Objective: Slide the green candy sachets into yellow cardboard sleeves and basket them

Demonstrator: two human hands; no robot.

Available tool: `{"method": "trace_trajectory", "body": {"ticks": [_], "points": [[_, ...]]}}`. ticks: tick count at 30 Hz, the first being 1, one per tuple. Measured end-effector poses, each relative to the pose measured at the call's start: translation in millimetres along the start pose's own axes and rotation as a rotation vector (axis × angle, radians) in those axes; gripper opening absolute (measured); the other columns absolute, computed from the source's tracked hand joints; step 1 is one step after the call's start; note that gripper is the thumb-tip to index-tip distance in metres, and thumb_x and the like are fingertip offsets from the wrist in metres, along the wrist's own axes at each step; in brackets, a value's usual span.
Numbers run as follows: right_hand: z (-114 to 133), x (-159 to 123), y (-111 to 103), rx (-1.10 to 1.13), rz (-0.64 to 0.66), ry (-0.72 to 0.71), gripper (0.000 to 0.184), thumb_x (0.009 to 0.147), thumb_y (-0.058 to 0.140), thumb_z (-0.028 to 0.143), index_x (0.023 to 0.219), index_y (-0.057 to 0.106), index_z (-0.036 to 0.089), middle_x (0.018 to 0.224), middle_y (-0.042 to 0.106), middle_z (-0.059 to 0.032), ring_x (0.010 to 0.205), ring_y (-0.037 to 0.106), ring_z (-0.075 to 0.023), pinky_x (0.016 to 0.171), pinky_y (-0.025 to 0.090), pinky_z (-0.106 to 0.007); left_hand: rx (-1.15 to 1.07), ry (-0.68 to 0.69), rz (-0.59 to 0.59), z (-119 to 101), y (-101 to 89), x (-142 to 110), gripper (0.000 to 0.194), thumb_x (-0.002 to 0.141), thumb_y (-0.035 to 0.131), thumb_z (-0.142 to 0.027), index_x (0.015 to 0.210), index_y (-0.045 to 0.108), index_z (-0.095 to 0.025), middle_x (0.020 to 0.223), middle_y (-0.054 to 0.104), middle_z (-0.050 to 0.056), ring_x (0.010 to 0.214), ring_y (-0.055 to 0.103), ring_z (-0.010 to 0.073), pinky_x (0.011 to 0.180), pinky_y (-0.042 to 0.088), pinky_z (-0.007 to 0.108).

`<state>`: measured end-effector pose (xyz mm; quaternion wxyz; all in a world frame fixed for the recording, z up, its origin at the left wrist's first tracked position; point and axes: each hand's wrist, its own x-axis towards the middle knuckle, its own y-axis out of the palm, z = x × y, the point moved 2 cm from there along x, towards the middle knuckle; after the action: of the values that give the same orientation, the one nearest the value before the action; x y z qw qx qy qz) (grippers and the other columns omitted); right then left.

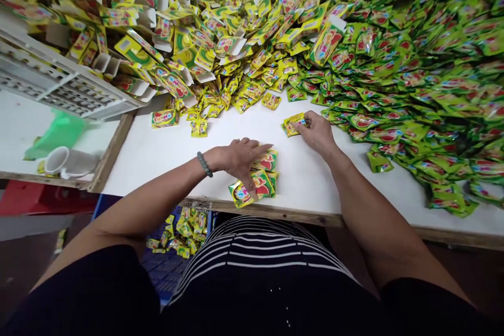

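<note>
My left hand (242, 161), a beaded bracelet on its wrist, lies with fingers spread over several small green and red packets (264, 182) near the table's front edge. It partly covers them, and a yellow-edged packet (241, 194) sits at their left. To the right, the fingers of my right hand (318, 132) are closed on the edge of a yellow packet (292, 125), just above or on the white tabletop; which one I cannot tell. More packets may lie under that one.
Yellow open-ended boxes (173, 84) and small yellow packets (246, 92) heap up behind. Green packets (394, 89) pile along the right. A white crate (66, 73) and a white cup (63, 160) stand left. Below the edge, a blue crate (161, 268) holds yellow packets.
</note>
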<state>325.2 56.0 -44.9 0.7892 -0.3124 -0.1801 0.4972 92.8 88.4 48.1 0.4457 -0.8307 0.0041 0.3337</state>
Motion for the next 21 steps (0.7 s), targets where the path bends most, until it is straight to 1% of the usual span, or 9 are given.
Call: {"method": "trace_trajectory", "body": {"ticks": [2, 3, 7, 9, 12, 14, 16, 18, 21], "points": [[-1, 1, -5, -0.048, -0.037, -0.007, 0.029, 0.080, 0.063, 0.044, 0.072, 0.044, 0.023, 0.063, 0.049, 0.0008, 0.061, 0.043, -0.0159, 0.061, 0.030, -0.030, 0.088, -0.056, 0.021, -1, -8.8, -1, 0.129, 0.044, 0.085, -0.055, 0.156, 0.030, -0.019, 0.140, 0.051, 0.020, 0.123, 0.043, 0.0416, 0.107, 0.034, 0.053], [-1, 1, -8, -0.066, -0.058, -0.018, 0.029, 0.079, 0.064, 0.043, 0.071, 0.044, 0.024, 0.063, 0.050, 0.0006, 0.061, 0.043, -0.0169, 0.061, 0.031, -0.031, 0.115, -0.079, 0.035, -2, -12.8, -2, 0.127, 0.043, 0.084, -0.056, 0.153, 0.034, -0.018, 0.136, 0.052, 0.020, 0.119, 0.044, 0.0404, 0.105, 0.036, 0.052], [-4, 5, -16, -0.085, -0.113, -0.054, 0.023, 0.076, 0.064, 0.039, 0.074, 0.046, 0.025, 0.065, 0.054, -0.0011, 0.065, 0.049, -0.0212, 0.063, 0.034, -0.031, 0.132, -0.079, 0.073, -7, -16.7, -9, 0.097, 0.044, 0.080, -0.061, 0.126, 0.057, -0.014, 0.126, 0.055, 0.018, 0.113, 0.045, 0.0356, 0.097, 0.042, 0.044], [-6, 6, -18, -0.078, -0.114, -0.060, 0.020, 0.077, 0.063, 0.036, 0.076, 0.048, 0.024, 0.068, 0.058, -0.0035, 0.071, 0.054, -0.0239, 0.067, 0.038, -0.033, 0.057, -0.096, 0.066, -8, -12.4, -13, 0.092, 0.046, 0.080, -0.060, 0.121, 0.055, -0.015, 0.120, 0.058, 0.016, 0.107, 0.049, 0.0313, 0.091, 0.043, 0.038], [-9, 7, -20, -0.032, -0.120, -0.055, 0.016, 0.077, 0.064, 0.031, 0.079, 0.050, 0.023, 0.074, 0.061, -0.0070, 0.083, 0.059, -0.0280, 0.075, 0.042, -0.037, -0.134, -0.186, 0.080, -7, -4.9, -21, 0.093, 0.050, 0.082, -0.055, 0.127, 0.046, -0.016, 0.102, 0.065, 0.009, 0.088, 0.055, 0.0229, 0.076, 0.043, 0.031], [-11, 9, -22, 0.021, -0.134, -0.045, 0.016, 0.077, 0.066, 0.028, 0.079, 0.051, 0.023, 0.076, 0.062, -0.0076, 0.089, 0.060, -0.0292, 0.080, 0.044, -0.040, -0.199, -0.230, 0.060, -6, -3.5, -25, 0.086, 0.052, 0.083, -0.053, 0.122, 0.049, -0.017, 0.097, 0.066, 0.007, 0.082, 0.056, 0.0201, 0.072, 0.041, 0.029], [-11, 10, -24, 0.109, -0.141, -0.016, 0.018, 0.076, 0.068, 0.027, 0.076, 0.050, 0.022, 0.076, 0.061, -0.0063, 0.090, 0.061, -0.0284, 0.081, 0.046, -0.041, -0.215, -0.249, 0.038, -4, -4.2, -27, 0.073, 0.052, 0.084, -0.052, 0.109, 0.056, -0.016, 0.096, 0.066, 0.006, 0.082, 0.056, 0.0195, 0.071, 0.040, 0.029], [-7, 12, -27, 0.285, -0.125, 0.046, 0.022, 0.077, 0.070, 0.027, 0.073, 0.049, 0.022, 0.074, 0.059, -0.0035, 0.085, 0.062, -0.0250, 0.077, 0.050, -0.039, -0.262, -0.262, 0.068, 1, -3.8, -28, 0.063, 0.053, 0.084, -0.051, 0.099, 0.059, -0.016, 0.094, 0.066, 0.005, 0.082, 0.056, 0.0188, 0.071, 0.041, 0.029], [7, 9, -32, 0.670, -0.024, 0.179, 0.018, 0.080, 0.069, 0.023, 0.077, 0.052, 0.020, 0.073, 0.060, 0.0002, 0.074, 0.062, -0.0173, 0.067, 0.054, -0.032, -0.414, -0.272, 0.098, 11, 0.3, -29, 0.062, 0.054, 0.086, -0.047, 0.100, 0.059, -0.016, 0.093, 0.066, 0.003, 0.081, 0.057, 0.0176, 0.072, 0.044, 0.028]]}}
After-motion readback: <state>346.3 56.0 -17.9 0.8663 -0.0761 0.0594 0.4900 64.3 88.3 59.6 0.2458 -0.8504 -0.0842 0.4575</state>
